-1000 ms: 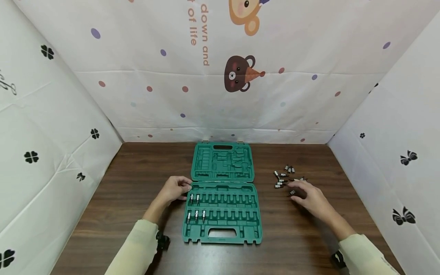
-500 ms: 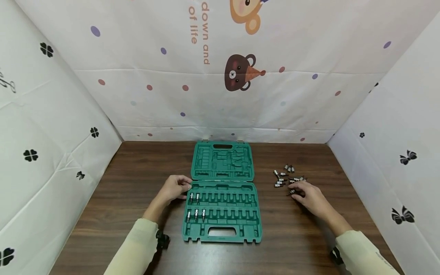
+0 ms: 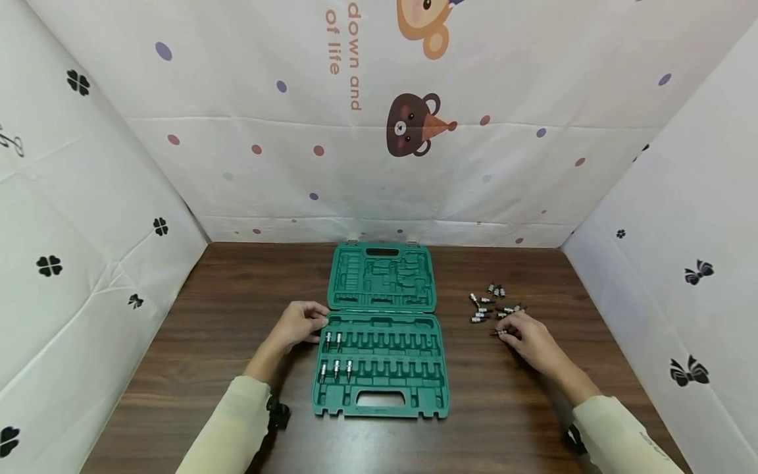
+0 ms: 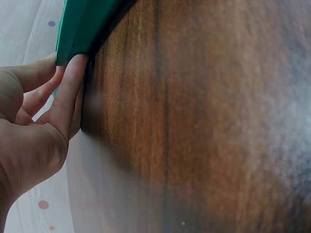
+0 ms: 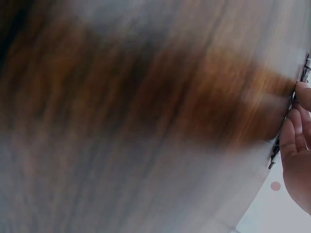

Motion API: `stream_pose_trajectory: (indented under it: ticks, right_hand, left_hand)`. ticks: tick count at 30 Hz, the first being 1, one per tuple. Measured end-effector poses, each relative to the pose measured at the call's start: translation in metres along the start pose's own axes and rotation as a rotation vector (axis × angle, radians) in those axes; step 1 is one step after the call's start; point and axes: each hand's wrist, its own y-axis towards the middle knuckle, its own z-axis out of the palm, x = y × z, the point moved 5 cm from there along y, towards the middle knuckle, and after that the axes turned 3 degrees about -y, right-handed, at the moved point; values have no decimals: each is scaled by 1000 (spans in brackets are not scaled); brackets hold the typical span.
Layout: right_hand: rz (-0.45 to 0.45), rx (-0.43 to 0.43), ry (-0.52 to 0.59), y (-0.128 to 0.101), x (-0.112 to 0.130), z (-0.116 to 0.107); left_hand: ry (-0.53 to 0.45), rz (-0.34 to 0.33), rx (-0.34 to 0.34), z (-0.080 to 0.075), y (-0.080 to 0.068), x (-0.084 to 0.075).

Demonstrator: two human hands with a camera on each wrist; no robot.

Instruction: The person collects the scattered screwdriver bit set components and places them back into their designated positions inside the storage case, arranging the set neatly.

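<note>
A green tool case (image 3: 379,390) lies unfolded on the wooden table, its lid (image 3: 381,276) laid back. Two bit sockets (image 3: 339,340) sit at the left end of its upper row and three more in the lower row. My left hand (image 3: 299,322) grips the case's left edge near the hinge; in the left wrist view its thumb and fingertips (image 4: 77,63) meet the green side wall. To the right, my right hand (image 3: 533,342) pinches a bit socket (image 3: 501,332) lying low at the table surface. In the right wrist view the fingers hide most of it.
Several loose bit sockets (image 3: 482,310) are scattered just beyond and left of my right hand. The wooden table (image 3: 249,276) ends at a patterned cloth wall (image 3: 272,178) behind, with more cloth at both sides.
My right hand's thumb and fingers have closed on the bit socket, which has turned so its dark tip points left. My left hand stays at the case's edge.
</note>
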Motion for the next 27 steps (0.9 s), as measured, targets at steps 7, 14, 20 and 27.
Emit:
stream_pose_trajectory:
  ticks: [7, 14, 20, 27]
  right_hand:
    - [9, 9, 11, 0, 2, -3]
    - [49, 40, 44, 1, 4, -9]
    - [57, 37, 69, 4, 17, -13]
    - [33, 14, 123, 9, 35, -16]
  left_hand:
    - [-11, 14, 15, -1, 0, 1]
    - [-11, 11, 21, -1, 2, 3]
    - [-5, 23, 21, -1, 1, 1]
    - [-8, 16, 22, -1, 0, 0]
